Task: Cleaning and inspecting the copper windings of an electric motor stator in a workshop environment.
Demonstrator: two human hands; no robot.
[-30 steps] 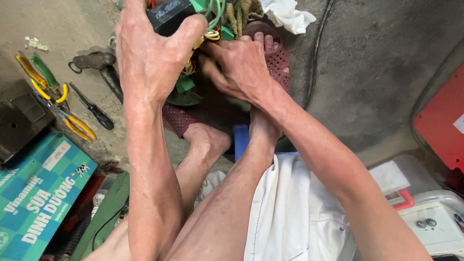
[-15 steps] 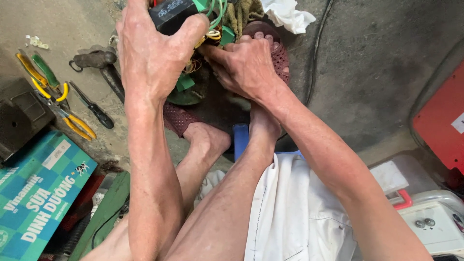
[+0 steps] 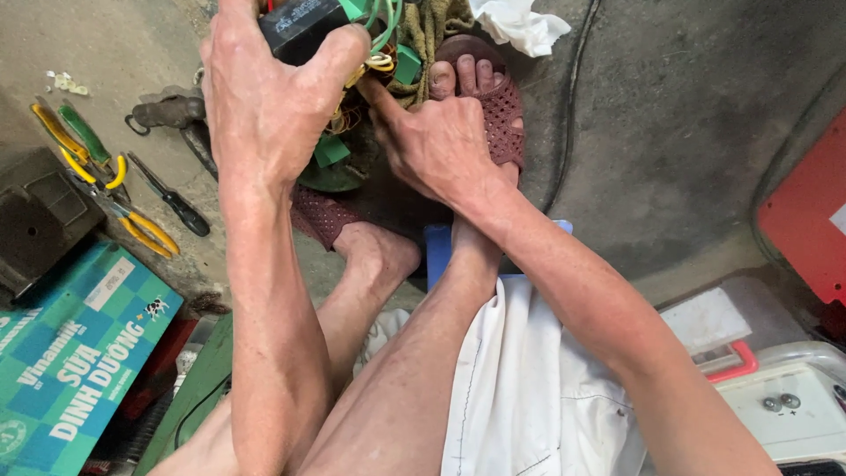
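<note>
Between fingers [image 3: 339, 55], small black box [image 3: 300, 26]

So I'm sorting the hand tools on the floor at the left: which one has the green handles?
The green-handled pliers, farthest up and left, beside the yellow-handled pliers. The black-handled screwdriver lies to their right, nearer the left hand.

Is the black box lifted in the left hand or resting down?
Lifted: the left hand grips the black box between thumb and fingers, wires hanging from it.
</note>
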